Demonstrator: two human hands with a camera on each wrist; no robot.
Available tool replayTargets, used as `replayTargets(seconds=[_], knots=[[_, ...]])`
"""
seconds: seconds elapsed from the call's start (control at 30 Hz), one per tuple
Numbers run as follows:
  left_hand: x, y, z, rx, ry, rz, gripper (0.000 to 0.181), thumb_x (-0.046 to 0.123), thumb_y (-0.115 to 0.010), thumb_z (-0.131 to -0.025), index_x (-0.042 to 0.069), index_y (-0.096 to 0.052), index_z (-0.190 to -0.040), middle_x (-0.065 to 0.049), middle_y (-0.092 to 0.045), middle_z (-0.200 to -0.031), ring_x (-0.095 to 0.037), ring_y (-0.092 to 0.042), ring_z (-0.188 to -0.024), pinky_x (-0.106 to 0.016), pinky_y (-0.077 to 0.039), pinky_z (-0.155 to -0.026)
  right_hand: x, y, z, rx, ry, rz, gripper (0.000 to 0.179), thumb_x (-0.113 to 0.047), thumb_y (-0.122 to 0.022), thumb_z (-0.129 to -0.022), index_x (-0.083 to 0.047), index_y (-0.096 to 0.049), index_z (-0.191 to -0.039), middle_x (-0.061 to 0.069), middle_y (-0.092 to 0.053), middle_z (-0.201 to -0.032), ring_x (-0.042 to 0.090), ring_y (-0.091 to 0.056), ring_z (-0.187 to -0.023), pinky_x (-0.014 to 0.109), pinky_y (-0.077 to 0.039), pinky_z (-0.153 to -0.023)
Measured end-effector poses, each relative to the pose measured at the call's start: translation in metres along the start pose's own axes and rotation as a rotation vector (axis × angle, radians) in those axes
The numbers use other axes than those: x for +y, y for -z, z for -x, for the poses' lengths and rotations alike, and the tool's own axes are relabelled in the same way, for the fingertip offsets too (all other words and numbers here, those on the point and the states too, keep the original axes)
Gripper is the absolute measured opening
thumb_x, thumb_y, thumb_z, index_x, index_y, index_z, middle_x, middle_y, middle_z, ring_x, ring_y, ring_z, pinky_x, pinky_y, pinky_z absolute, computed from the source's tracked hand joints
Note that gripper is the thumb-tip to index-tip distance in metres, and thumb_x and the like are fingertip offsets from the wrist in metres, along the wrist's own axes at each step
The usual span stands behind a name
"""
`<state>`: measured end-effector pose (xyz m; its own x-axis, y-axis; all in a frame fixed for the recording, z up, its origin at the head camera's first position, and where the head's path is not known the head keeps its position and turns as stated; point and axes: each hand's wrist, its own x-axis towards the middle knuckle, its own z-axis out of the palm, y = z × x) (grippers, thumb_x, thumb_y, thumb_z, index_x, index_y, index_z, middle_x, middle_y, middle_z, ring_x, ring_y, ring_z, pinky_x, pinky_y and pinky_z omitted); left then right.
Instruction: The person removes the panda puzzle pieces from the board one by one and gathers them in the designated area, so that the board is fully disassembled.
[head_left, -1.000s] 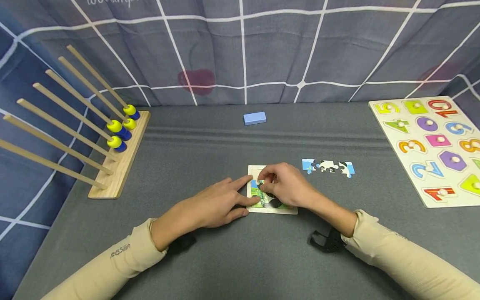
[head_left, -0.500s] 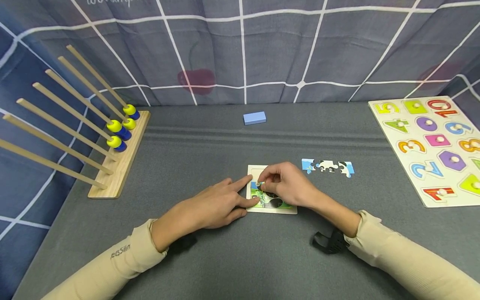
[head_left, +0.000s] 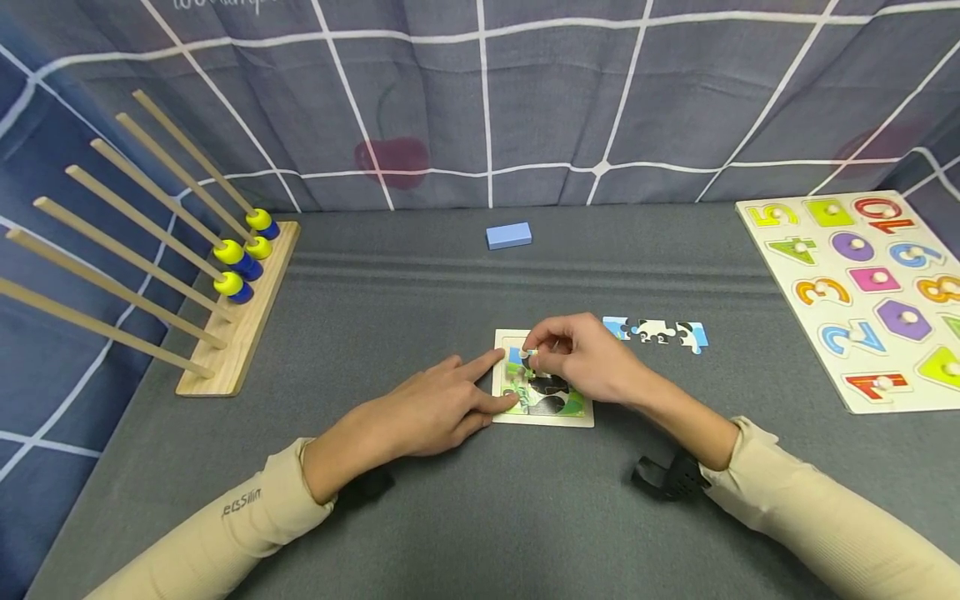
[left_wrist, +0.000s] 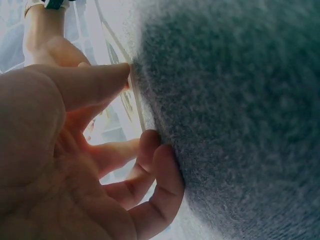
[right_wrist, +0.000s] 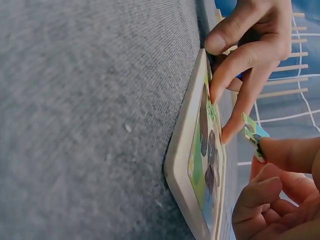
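Here's the right hand (head_left: 579,356), its grip a neat pinch, thumb and fingertip clamped on a small puzzle piece (right_wrist: 253,135) held tilted just above the puzzle board (head_left: 555,422). Opposite, the left hand (head_left: 438,408) reaches across with its grip spread wide: index fingertip on the picture, another fingertip at the board's upper left, thumb by the near corner! Three loose pieces (head_left: 656,332) lie on the bench (head_left: 480,525), just beyond the right hand.
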<state>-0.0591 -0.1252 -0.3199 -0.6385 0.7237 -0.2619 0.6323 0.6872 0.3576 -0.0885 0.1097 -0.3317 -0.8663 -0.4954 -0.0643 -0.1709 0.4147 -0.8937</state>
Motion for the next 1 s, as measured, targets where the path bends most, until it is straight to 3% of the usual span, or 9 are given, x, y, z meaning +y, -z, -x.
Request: replayTargets(seconds=[0.13, 0.2, 0.3, 0.43, 0.67, 0.83, 1.0], knots=[[-0.002, 0.0, -0.001, 0.008, -0.005, 0.032, 0.04, 0.016, -0.062, -0.098, 0.032, -0.063, -0.135, -0.014, -0.029, -0.159, -0.042, -0.056, -0.107, -0.054, -0.045, -0.094, 0.003, 0.005, 0.006, 0.005, -0.011, -0.019, 0.007, -0.001, -0.065, -0.088, -0.004, -0.07, -0.091, 0.002, -0.057, -0.073, 0.017, -0.049, -0.063, 0.027, -0.04, -0.058], [-0.003, -0.001, -0.002, 0.021, -0.019, 0.032, 0.04, 0.014, -0.061, -0.099, 0.031, -0.064, -0.135, -0.014, -0.031, -0.158, -0.04, -0.057, -0.107, -0.052, -0.044, -0.096, 0.004, 0.009, 0.01, 0.005, -0.019, -0.019, 0.007, -0.001, -0.065, -0.088, -0.005, -0.07, -0.091, 0.003, -0.057, -0.073, 0.017, -0.049, -0.064, 0.027, -0.04, -0.059], [-0.005, -0.001, -0.002, 0.047, -0.045, 0.027, 0.038, 0.012, -0.061, -0.099, 0.029, -0.065, -0.133, -0.014, -0.035, -0.155, -0.031, -0.058, -0.095, -0.047, -0.047, -0.089, 0.006, 0.017, 0.017, 0.002, -0.028, -0.018, 0.006, -0.002, -0.065, -0.089, -0.006, -0.069, -0.092, 0.004, -0.056, -0.073, 0.016, -0.048, -0.063, 0.027, -0.039, -0.06], [-0.005, 0.0, -0.003, 0.059, -0.049, 0.021, 0.038, 0.01, -0.06, -0.099, 0.028, -0.066, -0.132, -0.015, -0.037, -0.154, -0.027, -0.057, -0.091, -0.044, -0.047, -0.085, 0.011, 0.029, 0.029, 0.009, -0.037, 0.005, 0.005, -0.003, -0.066, -0.09, -0.007, -0.068, -0.093, 0.004, -0.056, -0.073, 0.014, -0.048, -0.063, 0.027, -0.039, -0.059], [-0.003, -0.001, -0.002, 0.054, -0.025, 0.019, 0.037, 0.011, -0.061, -0.099, 0.027, -0.067, -0.131, -0.015, -0.035, -0.155, -0.03, -0.058, -0.094, -0.046, -0.046, -0.09, 0.02, 0.049, 0.047, 0.057, -0.104, 0.051, 0.005, -0.007, -0.065, -0.092, -0.007, -0.068, -0.096, 0.006, -0.058, -0.075, 0.013, -0.047, -0.061, 0.027, -0.039, -0.057], [-0.001, -0.002, -0.001, 0.057, 0.007, 0.028, 0.038, 0.01, -0.06, -0.099, 0.029, -0.066, -0.131, -0.013, -0.033, -0.157, -0.029, -0.056, -0.087, -0.045, -0.047, -0.085, 0.028, 0.057, 0.054, 0.085, -0.094, 0.127, 0.004, -0.005, -0.066, -0.092, -0.006, -0.069, -0.094, 0.005, -0.059, -0.076, 0.013, -0.05, -0.064, 0.026, -0.041, -0.06], [0.002, -0.002, -0.001, 0.051, 0.023, 0.031, 0.041, 0.007, -0.058, -0.099, 0.029, -0.066, -0.132, -0.011, -0.031, -0.158, -0.033, -0.056, -0.093, -0.049, -0.047, -0.088, 0.035, 0.058, 0.057, 0.11, -0.069, 0.238, 0.007, 0.0, -0.066, -0.089, -0.004, -0.07, -0.093, 0.0, -0.059, -0.074, 0.01, -0.051, -0.063, 0.025, -0.041, -0.06]])
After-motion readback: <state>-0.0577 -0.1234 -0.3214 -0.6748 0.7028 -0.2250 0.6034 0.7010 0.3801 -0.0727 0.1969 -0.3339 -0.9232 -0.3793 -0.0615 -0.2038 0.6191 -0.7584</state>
